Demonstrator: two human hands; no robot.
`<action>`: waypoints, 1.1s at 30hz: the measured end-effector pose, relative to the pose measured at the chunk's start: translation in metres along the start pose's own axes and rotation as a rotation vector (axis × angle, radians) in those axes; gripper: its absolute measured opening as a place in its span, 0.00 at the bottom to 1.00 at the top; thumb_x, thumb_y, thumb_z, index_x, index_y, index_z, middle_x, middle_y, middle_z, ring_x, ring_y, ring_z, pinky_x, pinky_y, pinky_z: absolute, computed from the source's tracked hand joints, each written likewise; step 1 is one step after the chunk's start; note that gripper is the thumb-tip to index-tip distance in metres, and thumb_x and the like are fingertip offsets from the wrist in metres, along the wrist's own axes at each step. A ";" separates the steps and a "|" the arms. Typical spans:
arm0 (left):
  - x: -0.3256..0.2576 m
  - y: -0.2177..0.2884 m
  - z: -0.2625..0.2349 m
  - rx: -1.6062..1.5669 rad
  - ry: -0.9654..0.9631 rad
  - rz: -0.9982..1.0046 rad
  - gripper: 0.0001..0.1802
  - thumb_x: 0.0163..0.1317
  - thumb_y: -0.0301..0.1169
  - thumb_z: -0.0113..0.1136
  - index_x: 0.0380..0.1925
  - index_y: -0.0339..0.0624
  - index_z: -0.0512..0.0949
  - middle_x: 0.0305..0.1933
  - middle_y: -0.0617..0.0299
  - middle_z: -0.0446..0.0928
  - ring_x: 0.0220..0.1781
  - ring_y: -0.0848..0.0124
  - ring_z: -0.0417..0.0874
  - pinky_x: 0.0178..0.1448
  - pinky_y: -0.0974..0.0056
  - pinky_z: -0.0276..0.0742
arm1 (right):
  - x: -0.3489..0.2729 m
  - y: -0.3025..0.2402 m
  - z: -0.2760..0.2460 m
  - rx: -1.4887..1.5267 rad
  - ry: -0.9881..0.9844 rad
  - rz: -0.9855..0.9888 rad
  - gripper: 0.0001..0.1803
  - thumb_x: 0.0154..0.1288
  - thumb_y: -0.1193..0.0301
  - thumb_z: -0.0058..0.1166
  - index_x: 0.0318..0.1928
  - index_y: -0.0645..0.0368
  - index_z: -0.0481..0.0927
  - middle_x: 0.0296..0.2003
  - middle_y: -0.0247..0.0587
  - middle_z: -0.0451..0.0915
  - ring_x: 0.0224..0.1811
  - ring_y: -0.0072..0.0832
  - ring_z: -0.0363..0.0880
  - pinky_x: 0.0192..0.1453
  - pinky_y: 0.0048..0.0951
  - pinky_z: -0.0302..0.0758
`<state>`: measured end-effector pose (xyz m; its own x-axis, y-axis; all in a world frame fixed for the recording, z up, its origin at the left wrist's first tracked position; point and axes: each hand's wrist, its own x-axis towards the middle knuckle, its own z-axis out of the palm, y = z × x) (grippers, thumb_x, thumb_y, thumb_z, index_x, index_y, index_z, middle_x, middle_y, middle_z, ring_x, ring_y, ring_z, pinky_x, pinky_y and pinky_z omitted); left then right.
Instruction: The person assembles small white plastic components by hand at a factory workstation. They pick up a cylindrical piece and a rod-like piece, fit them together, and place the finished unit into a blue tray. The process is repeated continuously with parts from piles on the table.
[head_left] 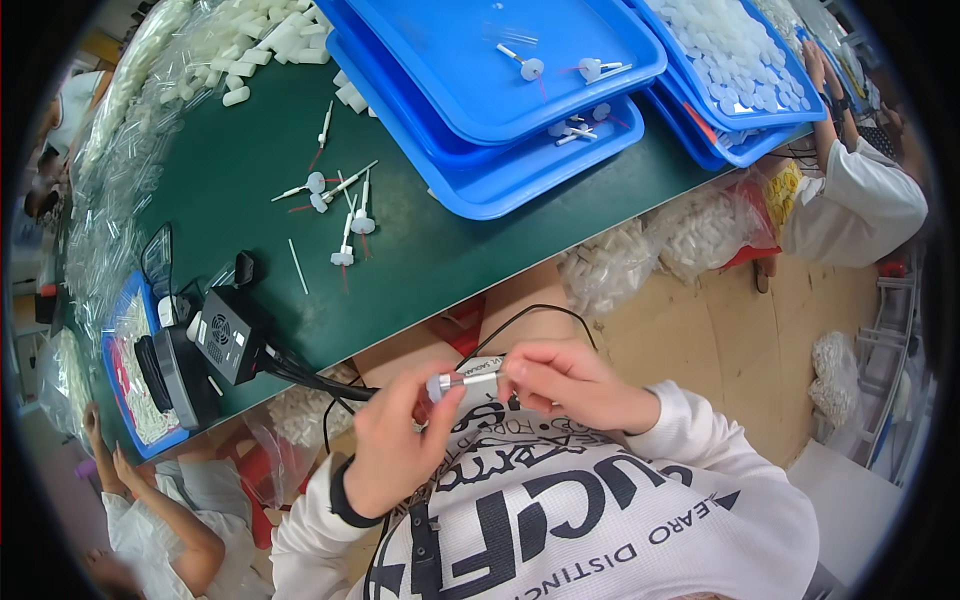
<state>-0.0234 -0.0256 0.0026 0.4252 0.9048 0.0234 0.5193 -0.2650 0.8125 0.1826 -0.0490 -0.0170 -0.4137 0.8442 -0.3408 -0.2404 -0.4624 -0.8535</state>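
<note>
Holding one small white tube-and-disc piece (480,379) in both hands, in front of the green table (370,310).
Pinching the disc end between thumb and fingers of the left hand (400,432); closing the fingertips of the right hand (568,384) on the opposite tube end, hiding that tip. Wearing a white top (590,500) printed with large dark lettering, partly folding and running out at the bottom. Facing similar pieces (363,222) on the table, set back behind a strip of green surface at its near edge. Meeting blue trays (455,60) overlapping at the table's right, cut off at the top of view. Facing a black vented box (228,338) at the table's left, trailing cables (300,373) over the near edge. Losing clear plastic (110,205) along the table's far left to glare.
</note>
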 end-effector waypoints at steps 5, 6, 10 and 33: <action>0.028 0.023 -0.020 -0.214 0.135 0.068 0.12 0.55 0.20 0.61 0.41 0.34 0.74 0.31 0.60 0.81 0.23 0.79 0.76 0.26 0.76 0.69 | 0.009 -0.056 -0.004 -0.389 0.042 -0.334 0.09 0.69 0.69 0.46 0.37 0.63 0.73 0.16 0.28 0.66 0.16 0.13 0.62 0.20 0.20 0.56; 0.031 0.025 -0.021 -0.277 0.158 0.054 0.12 0.55 0.20 0.61 0.41 0.35 0.75 0.32 0.60 0.82 0.24 0.80 0.76 0.27 0.76 0.69 | 0.011 -0.058 -0.004 -0.408 0.054 -0.384 0.08 0.69 0.70 0.47 0.37 0.63 0.74 0.16 0.28 0.67 0.17 0.13 0.62 0.20 0.20 0.56; 0.039 0.028 -0.023 -0.241 0.164 0.132 0.13 0.56 0.19 0.60 0.43 0.34 0.73 0.33 0.60 0.82 0.26 0.82 0.77 0.28 0.78 0.69 | 0.018 -0.069 0.001 -0.499 0.107 -0.507 0.07 0.67 0.72 0.48 0.35 0.64 0.75 0.17 0.30 0.70 0.17 0.13 0.64 0.21 0.21 0.58; 0.047 0.035 -0.036 -0.558 0.087 0.066 0.14 0.54 0.14 0.58 0.42 0.30 0.75 0.42 0.52 0.76 0.40 0.71 0.79 0.43 0.70 0.75 | 0.026 -0.081 0.003 -0.810 0.196 -0.696 0.03 0.59 0.78 0.54 0.29 0.64 0.77 0.19 0.39 0.73 0.18 0.31 0.72 0.22 0.27 0.67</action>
<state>-0.0115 0.0199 0.0534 0.3689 0.9226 0.1132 0.0131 -0.1269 0.9918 0.1888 0.0091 0.0443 -0.2460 0.9138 0.3231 0.3124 0.3903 -0.8661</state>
